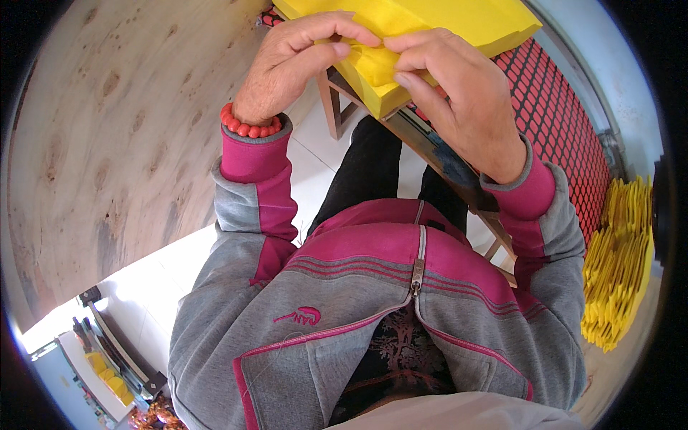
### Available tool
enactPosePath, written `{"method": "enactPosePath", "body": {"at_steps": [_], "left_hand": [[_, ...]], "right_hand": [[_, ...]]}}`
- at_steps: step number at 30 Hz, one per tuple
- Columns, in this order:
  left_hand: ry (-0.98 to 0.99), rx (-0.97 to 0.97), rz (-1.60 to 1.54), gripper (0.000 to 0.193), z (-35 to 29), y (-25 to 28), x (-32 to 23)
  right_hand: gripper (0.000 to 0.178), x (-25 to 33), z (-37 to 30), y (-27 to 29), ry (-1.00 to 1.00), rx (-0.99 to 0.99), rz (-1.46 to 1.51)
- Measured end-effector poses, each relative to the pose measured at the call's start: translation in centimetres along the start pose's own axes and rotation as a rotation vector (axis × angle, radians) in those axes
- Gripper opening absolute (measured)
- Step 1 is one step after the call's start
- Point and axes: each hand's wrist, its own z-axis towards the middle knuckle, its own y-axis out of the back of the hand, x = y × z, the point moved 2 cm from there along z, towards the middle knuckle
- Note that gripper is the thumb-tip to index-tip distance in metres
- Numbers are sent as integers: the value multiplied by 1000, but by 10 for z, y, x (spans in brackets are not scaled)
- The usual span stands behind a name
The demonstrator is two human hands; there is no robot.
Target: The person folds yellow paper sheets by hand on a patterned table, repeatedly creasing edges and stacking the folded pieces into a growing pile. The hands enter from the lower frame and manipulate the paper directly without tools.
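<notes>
Pale grey-white cloth sits nearest the camera, just over a grey and magenta zip-front jacket. Past it, both forearms reach up to a soft, bright yellow sheet of fabric-like material, which lies at the top of the view on a wooden-legged bench, its near corner at the bench's front edge.

The right hand has its thumb and forefinger drawn close on a puckered fold of the sheet. The left hand, a red bead bracelet at its wrist, holds a narrow gap at the same fold; whether it grips, I cannot tell.

The step in hand seems to be fingertip shaping of that fold; the next move probably calls for steady, light tension.

A knotty plywood board limits the left side. On the right, a red covering with black lattice and a pile of folded yellow pieces flank the forearm. The freest room lies between the forearms, above the lap.
</notes>
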Motion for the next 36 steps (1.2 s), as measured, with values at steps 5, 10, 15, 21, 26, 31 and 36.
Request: {"method": "enactPosePath", "body": {"at_steps": [5, 10, 15, 21, 26, 31, 36], "left_hand": [[-100, -20, -14, 23, 0, 0, 5], [-133, -27, -35, 10, 2, 0, 5], [-68, -135, -69, 7, -1, -10, 3], [-115, -176, -10, 7, -1, -10, 2], [-120, -212, -49, 7, -1, -12, 6], [-145, -266, 2, 8, 0, -15, 8], [-172, -378, 125, 7, 3, -21, 3]], "right_hand": [[13, -2, -2, -2, -64, -14, 30], [18, -3, -4, -4, -66, -50, 48], [26, -3, -7, -4, -107, -90, 89], [29, -3, -7, -1, -91, -121, 103], [29, -2, -6, 2, -38, -116, 53], [31, -3, -4, 5, -2, -88, 64], [34, -4, -4, 10, -52, -40, 52]]}}
